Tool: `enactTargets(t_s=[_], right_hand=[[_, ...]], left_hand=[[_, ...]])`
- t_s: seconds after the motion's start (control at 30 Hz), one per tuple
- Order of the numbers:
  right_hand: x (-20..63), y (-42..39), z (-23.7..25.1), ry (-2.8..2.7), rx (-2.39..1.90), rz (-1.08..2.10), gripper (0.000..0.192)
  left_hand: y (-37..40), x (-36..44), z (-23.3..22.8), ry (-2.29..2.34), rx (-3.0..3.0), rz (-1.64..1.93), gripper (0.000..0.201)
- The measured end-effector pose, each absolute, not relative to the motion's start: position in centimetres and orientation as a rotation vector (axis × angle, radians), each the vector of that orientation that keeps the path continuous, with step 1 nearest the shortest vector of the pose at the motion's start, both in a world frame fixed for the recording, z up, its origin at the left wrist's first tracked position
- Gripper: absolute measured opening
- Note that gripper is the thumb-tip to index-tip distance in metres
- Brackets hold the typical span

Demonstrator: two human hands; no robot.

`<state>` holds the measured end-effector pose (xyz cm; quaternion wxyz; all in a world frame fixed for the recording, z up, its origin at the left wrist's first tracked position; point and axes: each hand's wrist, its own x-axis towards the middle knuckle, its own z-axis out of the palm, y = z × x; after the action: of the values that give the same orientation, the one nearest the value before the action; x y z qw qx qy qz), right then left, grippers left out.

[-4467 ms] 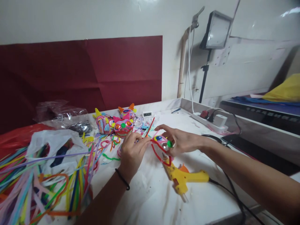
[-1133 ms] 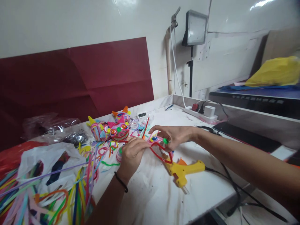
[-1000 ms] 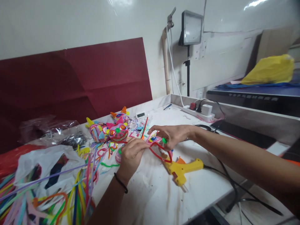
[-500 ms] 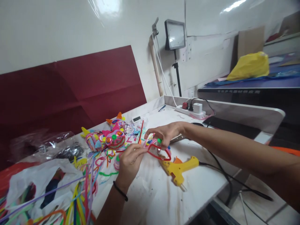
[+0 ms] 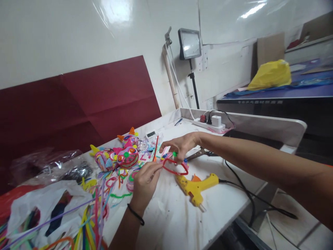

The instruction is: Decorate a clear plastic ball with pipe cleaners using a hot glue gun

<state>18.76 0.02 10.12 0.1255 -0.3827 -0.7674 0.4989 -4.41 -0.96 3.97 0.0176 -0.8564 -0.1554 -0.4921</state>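
My left hand point(image 5: 147, 180), with a black band at the wrist, pinches one end of a red pipe cleaner point(image 5: 173, 172) bent into a pointed loop. A straight red length rises behind the fingers. Curled over a small pink craft piece point(image 5: 164, 157) with blue eyes and a green nose, my right hand point(image 5: 180, 147) grips it from above. Its fingers and the loop cover much of the piece. The loop lies across its lower front; whether they are joined I cannot tell. Just below lies a yellow glue gun point(image 5: 199, 189) on the white table point(image 5: 166, 222).
Finished-looking colourful animal crafts point(image 5: 127, 157) sit left of the hands, among scattered pipe cleaners point(image 5: 87, 225) and a white plastic bag point(image 5: 31, 205). Scissors point(image 5: 199, 153) lie behind the right wrist. A power strip point(image 5: 209, 125) stands at the back; the glue gun's black cord point(image 5: 244, 189) trails right.
The camera view has shifted slightly. Both hands keep almost the same grip, and the red loop looks a little flatter beneath the right fingers.
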Motion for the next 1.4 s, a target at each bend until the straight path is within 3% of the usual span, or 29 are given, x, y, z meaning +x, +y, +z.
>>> enactTargets(t_s=[0.4, 0.7, 0.83, 1.0, 1.2, 1.4], right_hand=[[18.6, -0.1, 10.7, -2.253, -1.162, 1.387, 0.078], [19.3, 0.1, 11.2, -2.257, -1.237, 1.277, 0.081], [19.5, 0.1, 11.4, -2.261, -1.257, 1.244, 0.08], [19.7, 0.1, 11.8, -2.252, -1.259, 1.237, 0.08], [19.4, 0.2, 11.9, -2.242, -1.263, 1.216, 0.081], [18.5, -0.2, 11.5, -2.309, -1.27, 1.178, 0.083]], left_hand=[[-1.0, -4.5, 3.4, -0.669, -2.516, -1.515, 0.024], [-1.6, -4.6, 4.0, -0.594, -2.31, -1.543, 0.046], [-1.8, -4.5, 4.2, -0.546, -2.189, -1.591, 0.041], [-2.2, -3.8, 3.3, -0.906, -2.32, -1.905, 0.007], [-2.6, -2.3, 2.8, -1.897, -2.812, -2.553, 0.037], [-3.3, -2.0, 3.3, -1.889, -2.955, -3.142, 0.039]])
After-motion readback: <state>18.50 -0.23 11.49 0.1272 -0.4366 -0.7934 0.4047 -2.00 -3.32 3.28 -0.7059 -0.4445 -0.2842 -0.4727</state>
